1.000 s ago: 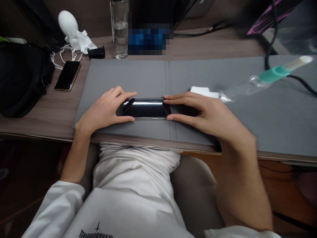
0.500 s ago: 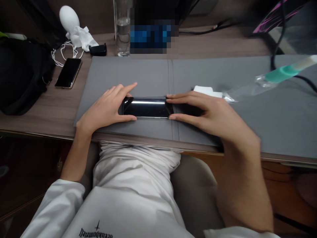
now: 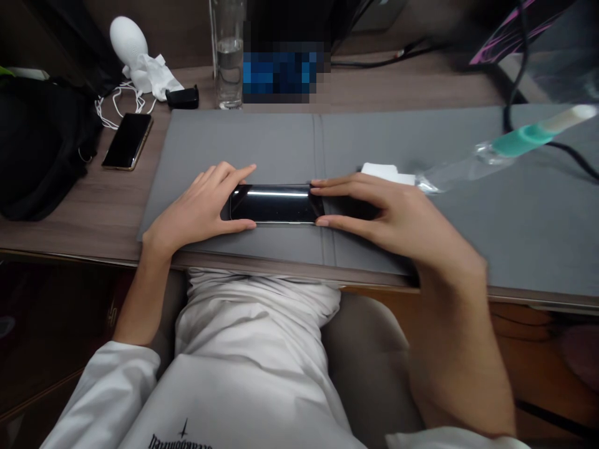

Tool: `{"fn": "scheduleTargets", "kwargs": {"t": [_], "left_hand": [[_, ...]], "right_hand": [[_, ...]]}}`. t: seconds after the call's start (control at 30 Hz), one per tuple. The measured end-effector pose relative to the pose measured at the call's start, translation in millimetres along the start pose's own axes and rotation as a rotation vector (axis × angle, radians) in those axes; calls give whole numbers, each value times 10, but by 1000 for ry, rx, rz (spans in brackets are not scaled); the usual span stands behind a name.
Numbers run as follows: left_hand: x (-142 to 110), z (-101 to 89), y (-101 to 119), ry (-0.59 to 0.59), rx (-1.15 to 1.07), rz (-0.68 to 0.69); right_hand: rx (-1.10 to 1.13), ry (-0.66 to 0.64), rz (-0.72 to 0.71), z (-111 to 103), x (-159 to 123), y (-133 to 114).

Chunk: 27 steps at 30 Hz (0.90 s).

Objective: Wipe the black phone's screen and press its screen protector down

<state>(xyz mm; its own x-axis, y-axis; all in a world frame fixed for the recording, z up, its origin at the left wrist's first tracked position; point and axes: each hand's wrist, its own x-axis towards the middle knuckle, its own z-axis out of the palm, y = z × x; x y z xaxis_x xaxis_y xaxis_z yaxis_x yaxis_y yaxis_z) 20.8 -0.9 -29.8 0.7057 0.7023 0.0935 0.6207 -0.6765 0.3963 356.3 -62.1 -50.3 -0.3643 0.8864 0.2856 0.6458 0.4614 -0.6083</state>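
Note:
A black smartphone [image 3: 276, 206] lies sideways on the grey desk mat [image 3: 234, 143], its dark glossy screen up with a bright streak of reflection. Round its left end is my left hand [image 3: 196, 202], thumb along the near edge, a finger at the far edge, and the index finger pointing away above the mat. At the right end my right hand [image 3: 388, 206] pinches the phone between its thumb on the near side and fingertips on the far side. A small white flat object [image 3: 386, 173] lies partly hidden behind my right hand.
Right of the hands lies a clear tube-like item with a teal band [image 3: 519, 142]. A second phone [image 3: 128, 141], white cables and a black bag [image 3: 42, 143] are at the left. A glass of water [image 3: 229, 72] stands behind the mat; a black cable [image 3: 512, 100] runs at the right.
The view has shifted very slightly. Both hands keep the same hold on the phone, and nothing else has visibly moved.

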Motion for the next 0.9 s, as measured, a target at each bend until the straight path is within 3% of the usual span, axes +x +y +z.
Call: {"fn": "scheduleTargets", "kwargs": {"t": [0.9], "left_hand": [[3, -7, -15, 2, 17, 14]], "right_hand": [[13, 2, 1, 2, 1, 19]]}}
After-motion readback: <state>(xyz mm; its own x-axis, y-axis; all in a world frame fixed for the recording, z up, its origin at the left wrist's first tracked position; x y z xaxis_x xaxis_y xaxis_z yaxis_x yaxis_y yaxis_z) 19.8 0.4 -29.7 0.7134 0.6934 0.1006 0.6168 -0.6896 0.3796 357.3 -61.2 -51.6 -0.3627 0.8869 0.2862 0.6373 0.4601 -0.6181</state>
